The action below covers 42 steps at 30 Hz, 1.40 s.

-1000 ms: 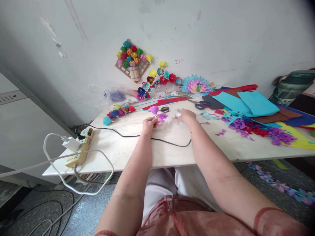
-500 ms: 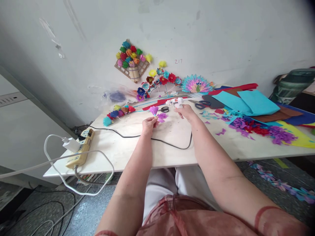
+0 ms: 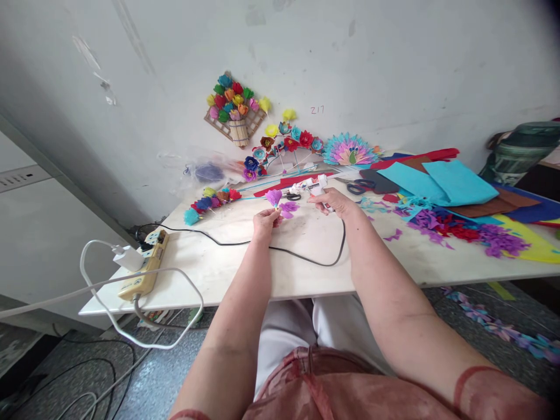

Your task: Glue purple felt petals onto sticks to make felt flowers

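While the left hand (image 3: 266, 220) is pinching a purple paper flower (image 3: 273, 198), the right hand (image 3: 336, 202) is bringing its gripped glue gun (image 3: 319, 186) within reach.

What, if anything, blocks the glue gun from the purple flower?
Nothing visible separates the glue gun in the right hand from the purple flower in the left hand; the scissors lie on the table nearby.

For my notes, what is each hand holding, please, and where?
The left hand holds a purple flower below its petals; the right hand, a glue gun by its handle.
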Tool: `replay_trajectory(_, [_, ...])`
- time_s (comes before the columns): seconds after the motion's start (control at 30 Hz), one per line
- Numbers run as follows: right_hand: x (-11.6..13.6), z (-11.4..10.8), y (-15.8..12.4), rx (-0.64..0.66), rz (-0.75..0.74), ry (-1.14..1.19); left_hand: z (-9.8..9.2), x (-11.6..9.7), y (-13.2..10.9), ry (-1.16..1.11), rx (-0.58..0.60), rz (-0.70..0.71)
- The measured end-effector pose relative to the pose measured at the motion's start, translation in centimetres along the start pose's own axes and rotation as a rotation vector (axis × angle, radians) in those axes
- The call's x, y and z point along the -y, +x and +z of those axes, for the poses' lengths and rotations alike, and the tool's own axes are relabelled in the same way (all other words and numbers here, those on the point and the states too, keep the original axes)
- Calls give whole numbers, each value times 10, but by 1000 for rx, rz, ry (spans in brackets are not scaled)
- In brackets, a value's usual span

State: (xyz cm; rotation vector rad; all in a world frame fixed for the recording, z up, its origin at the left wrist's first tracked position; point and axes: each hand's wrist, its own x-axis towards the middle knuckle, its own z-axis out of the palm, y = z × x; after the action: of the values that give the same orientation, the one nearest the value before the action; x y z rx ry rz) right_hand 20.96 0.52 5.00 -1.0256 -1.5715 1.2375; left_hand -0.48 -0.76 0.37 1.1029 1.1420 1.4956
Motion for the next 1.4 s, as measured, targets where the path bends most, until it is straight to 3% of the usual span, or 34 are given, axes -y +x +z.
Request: replay_trajectory(1.4, [-2, 7, 7, -9, -24, -174, 1, -3, -2, 18, 2, 1])
